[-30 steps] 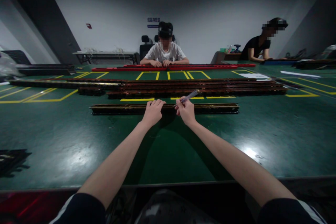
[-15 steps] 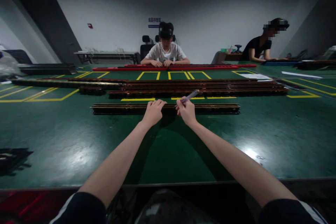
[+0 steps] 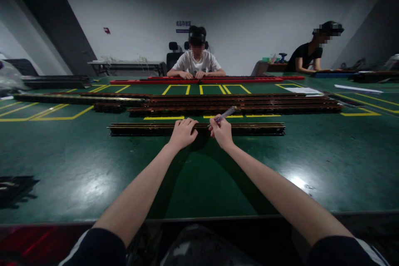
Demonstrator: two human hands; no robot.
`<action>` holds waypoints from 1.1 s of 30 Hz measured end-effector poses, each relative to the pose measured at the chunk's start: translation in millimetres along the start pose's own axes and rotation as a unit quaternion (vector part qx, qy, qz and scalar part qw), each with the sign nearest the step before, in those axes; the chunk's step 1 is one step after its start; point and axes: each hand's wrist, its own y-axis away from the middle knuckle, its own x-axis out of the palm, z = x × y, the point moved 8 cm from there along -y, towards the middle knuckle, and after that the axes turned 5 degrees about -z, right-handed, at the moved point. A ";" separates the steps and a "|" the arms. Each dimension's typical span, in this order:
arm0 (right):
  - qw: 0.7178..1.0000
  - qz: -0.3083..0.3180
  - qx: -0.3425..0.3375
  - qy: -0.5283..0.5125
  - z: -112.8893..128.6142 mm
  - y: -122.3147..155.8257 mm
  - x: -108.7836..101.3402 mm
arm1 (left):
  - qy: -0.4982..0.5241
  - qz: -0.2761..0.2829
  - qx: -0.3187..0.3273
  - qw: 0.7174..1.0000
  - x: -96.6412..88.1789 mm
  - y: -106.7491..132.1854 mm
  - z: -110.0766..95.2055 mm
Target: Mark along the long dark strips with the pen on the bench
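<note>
A long, dark metal rail assembly [image 3: 255,129] with thin brass-coloured edges lies crosswise on the green tabletop. My left hand [image 3: 183,135] rests over its middle, fingers curled across the top and thumb on the near side. Just to the right, my right hand [image 3: 222,133] is closed around a slim screwdriver [image 3: 228,112] with a translucent purplish handle. The screwdriver slants, its butt end up to the right and its thin shaft pointing down at the rail between my hands. What its tip touches is too small to make out.
Behind the rail lies a wide stack of similar dark rails [image 3: 237,104]. Across the table a person [image 3: 197,60] handles red bars [image 3: 255,80]; another person [image 3: 307,58] works at the far right. Dark parts [image 3: 15,189] lie at the left near edge.
My left thumb has come into view, lowered to the near side of the rail, apart from the index finger. My right hand and the screwdriver are almost unmoved.
</note>
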 end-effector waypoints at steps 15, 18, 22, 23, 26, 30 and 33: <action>1.000 -0.001 -0.002 0.000 1.3 -0.2 0.0 | -0.027 -0.006 0.011 1.000 3.6 -1.3 1.5; 1.000 0.000 -0.002 0.005 2.8 0.5 0.0 | -0.029 -0.003 0.008 1.000 3.8 -1.3 2.0; 1.000 0.002 0.000 0.005 2.4 0.5 0.2 | -0.031 -0.006 0.007 0.999 3.2 -1.5 1.5; 1.000 0.002 0.001 0.002 2.1 0.4 0.3 | -0.031 -0.006 0.006 0.999 3.1 -1.6 1.4; 1.000 -0.001 0.006 -0.002 0.1 -0.2 0.1 | -0.031 -0.007 0.003 0.999 3.1 -1.7 0.9; 1.000 -0.004 0.011 0.001 -1.7 -0.5 -0.1 | -0.030 -0.008 -0.001 1.000 3.1 -1.8 0.4; 1.000 -0.006 0.011 -0.003 -1.6 -0.3 -0.3 | -0.033 -0.009 -0.001 0.999 2.7 -1.9 -0.1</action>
